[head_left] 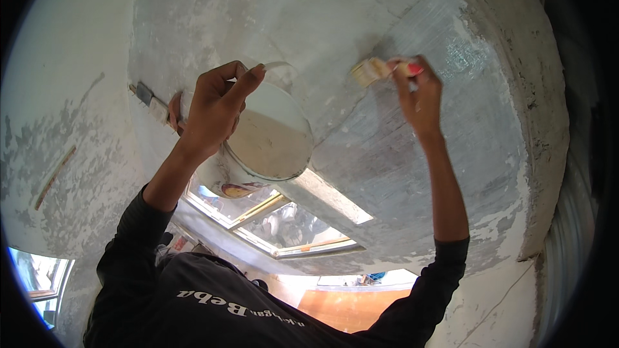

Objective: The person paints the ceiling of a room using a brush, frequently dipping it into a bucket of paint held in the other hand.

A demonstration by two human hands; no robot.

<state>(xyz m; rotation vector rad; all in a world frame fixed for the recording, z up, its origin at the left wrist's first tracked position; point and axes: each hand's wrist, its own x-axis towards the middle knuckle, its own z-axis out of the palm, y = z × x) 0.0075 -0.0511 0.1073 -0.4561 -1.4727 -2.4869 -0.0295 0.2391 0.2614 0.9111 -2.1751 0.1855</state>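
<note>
My left hand grips a white bucket near the top of its rim or handle; inside is a pale grey-beige content. Behind that hand, at the left, a tool with a flat grey head is partly hidden. My right hand holds a paintbrush with pale bristles and some red on the handle. The bristles are over the grey plastered surface, which has white patches; whether they touch it is unclear, as the brush is slightly blurred.
A patchy white wall with a thin stick curves along the left. Windows and an orange surface show below. A rough concrete edge and corrugated sheet run down the right. My dark sleeves and shirt fill the lower middle.
</note>
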